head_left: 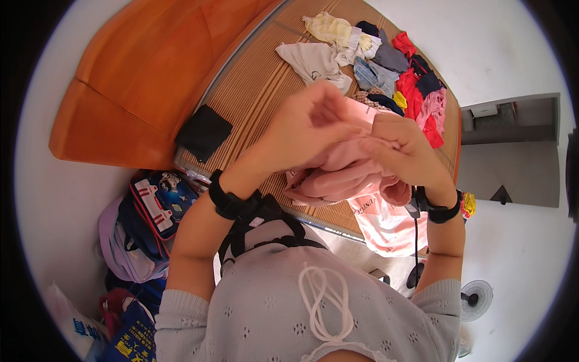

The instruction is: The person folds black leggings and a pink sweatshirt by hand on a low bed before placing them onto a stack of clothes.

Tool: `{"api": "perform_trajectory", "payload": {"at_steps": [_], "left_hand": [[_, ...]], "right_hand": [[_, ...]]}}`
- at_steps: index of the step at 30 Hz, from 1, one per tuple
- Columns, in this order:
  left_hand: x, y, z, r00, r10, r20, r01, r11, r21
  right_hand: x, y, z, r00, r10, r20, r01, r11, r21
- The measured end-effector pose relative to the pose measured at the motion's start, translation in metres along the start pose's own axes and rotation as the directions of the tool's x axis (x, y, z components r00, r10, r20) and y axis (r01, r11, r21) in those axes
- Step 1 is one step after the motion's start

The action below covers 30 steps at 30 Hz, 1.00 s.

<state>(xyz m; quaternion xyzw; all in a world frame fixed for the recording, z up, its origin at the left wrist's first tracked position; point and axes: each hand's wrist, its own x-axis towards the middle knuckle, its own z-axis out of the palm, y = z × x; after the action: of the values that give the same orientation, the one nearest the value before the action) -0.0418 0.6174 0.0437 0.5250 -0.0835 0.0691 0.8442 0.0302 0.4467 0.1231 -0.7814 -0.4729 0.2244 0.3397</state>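
Observation:
A bunched pink garment [329, 172] is held up in front of me, over the near part of the striped mat. My right hand [413, 148] is closed on its upper edge, thumb pressed against the fabric. Against the garment's upper left side is my left hand [313, 117], its fingers curled and smeared by motion, so its grip does not show clearly. Below hangs paler pink cloth with printed lettering [392, 226]; whether it belongs to the same piece I cannot tell. Folds hide what kind of garment it is.
A striped mat [241, 90] covers the bed, with an orange headboard [132, 90] at left. Folded black cloth [204, 133] lies near its left edge. Mixed clothes [410, 84] are heaped at the far right, beside a cream bag [313, 63]. Backpacks [145, 223] stand lower left; a fan [476, 300] lower right.

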Motion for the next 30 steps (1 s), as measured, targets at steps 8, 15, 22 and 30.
{"api": "perform_trajectory", "payload": {"at_steps": [8,15,22,30], "left_hand": [[-0.072,-0.088,-0.056,0.978,-0.101,-0.181,0.176,0.867,0.466],[-0.066,-0.186,-0.050,0.976,0.205,-0.076,-0.074,0.635,0.769],[-0.065,-0.129,-0.010,0.989,0.146,-0.015,-0.099,0.738,0.667],[-0.047,0.025,-0.043,0.825,-0.555,0.110,0.155,0.409,0.899]], "right_hand": [[-0.012,-0.012,-0.015,0.924,0.305,-0.233,-0.278,0.950,0.139],[-0.016,-0.027,-0.024,0.938,0.029,-0.346,-0.077,0.989,-0.127],[-0.040,0.017,-0.088,0.639,0.028,-0.768,-0.381,0.879,-0.285],[-0.075,0.045,-0.152,0.425,-0.198,-0.883,-0.344,0.867,-0.360]]}}
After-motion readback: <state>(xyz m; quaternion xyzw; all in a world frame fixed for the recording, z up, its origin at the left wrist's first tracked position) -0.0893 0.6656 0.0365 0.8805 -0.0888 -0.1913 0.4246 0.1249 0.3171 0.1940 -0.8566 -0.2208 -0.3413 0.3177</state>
